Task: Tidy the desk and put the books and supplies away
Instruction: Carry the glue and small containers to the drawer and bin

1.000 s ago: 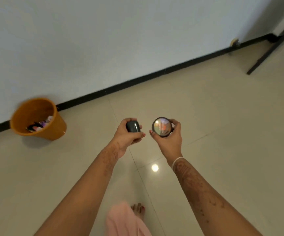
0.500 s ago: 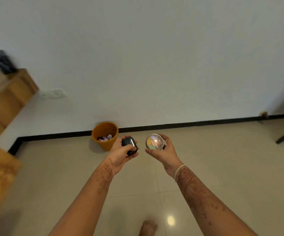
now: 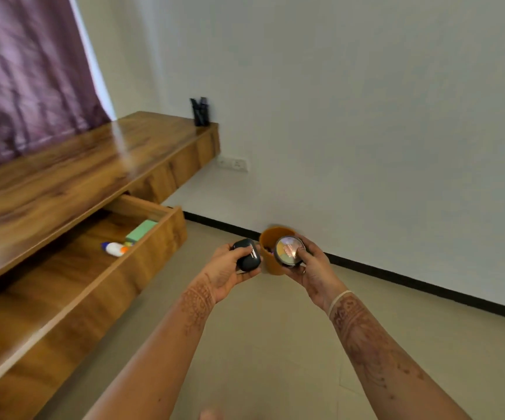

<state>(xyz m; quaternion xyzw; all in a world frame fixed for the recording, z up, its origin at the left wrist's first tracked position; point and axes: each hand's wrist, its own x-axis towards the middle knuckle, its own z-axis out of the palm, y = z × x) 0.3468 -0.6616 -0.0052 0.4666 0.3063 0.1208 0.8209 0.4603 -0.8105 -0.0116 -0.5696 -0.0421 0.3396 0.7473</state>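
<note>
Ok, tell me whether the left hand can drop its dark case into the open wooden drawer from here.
Probably yes: the left hand holds the dark rounded case, the open wooden drawer lies to its left, and nothing stands between them.

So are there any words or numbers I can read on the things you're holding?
Round tin in the right hand: some lettering on the lid, too blurred to read.
Dark case in the left hand: no text visible.
Nothing else readable.

Wood desk (image 3: 72, 168): black pen cup (image 3: 200, 112) at far corner. Open drawer (image 3: 142, 253): green block (image 3: 140, 231), white bottle (image 3: 114, 248). Floor (image 3: 275, 344): orange bin (image 3: 270, 262) nr wall.
</note>
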